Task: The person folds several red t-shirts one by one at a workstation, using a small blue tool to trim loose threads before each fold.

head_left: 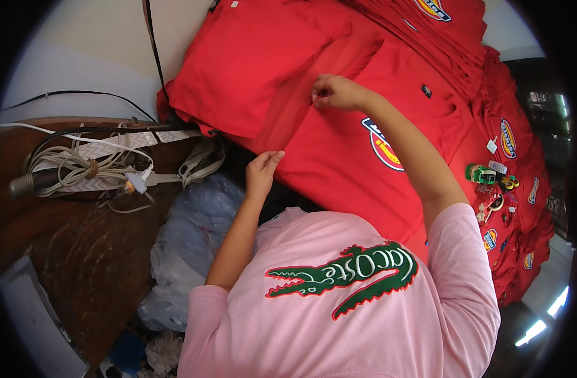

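Observation:
A red T-shirt (339, 165) with a printed yellow, white and blue emblem lies spread flat across the work surface in front of me. My left hand (261, 175) pinches the shirt's near left edge between thumb and fingertips. Farther up the same side, my right hand (340, 92) reaches across the shirt, its fingers closed on a bit of red fabric. The cloth between the two hands runs in a fairly straight edge. Just beyond this edge lies a heap of red garments (244, 75).
Folded red shirts (443, 47) are stacked at the far right. A green tool (479, 174) and small items lie on red shirts at right. Coiled cables (80, 165) rest on a brown wooden surface at left, above a translucent plastic bag (190, 242).

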Demonstrator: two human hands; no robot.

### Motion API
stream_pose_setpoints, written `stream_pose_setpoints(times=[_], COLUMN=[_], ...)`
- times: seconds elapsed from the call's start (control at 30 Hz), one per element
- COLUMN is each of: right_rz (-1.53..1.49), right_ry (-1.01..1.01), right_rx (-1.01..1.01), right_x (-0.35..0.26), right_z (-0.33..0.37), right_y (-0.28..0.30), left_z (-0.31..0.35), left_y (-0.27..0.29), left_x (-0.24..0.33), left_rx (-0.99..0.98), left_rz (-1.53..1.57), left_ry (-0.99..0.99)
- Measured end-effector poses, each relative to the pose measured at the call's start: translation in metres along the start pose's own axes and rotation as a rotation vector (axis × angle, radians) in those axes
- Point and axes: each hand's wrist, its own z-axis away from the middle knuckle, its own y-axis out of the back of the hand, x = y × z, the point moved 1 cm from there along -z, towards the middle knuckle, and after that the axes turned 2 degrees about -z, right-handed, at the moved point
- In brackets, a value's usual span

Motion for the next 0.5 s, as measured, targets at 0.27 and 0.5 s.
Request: stream_pose_setpoints(times=[0.27, 0.5], right_rz=[-0.107, -0.239], right_ry=[-0.112, -0.212], right_rx=[0.166, 0.193], right_x=[-0.005, 0.009], right_z=[0.002, 0.005], right_y=[-0.005, -0.015], left_z=[0.001, 0.001], left_y=[-0.005, -0.004], left_x=[-0.013, -0.015], left_rx=[0.008, -0.002], left_rz=[0.075, 0.083], left_ry=[0.003, 0.019])
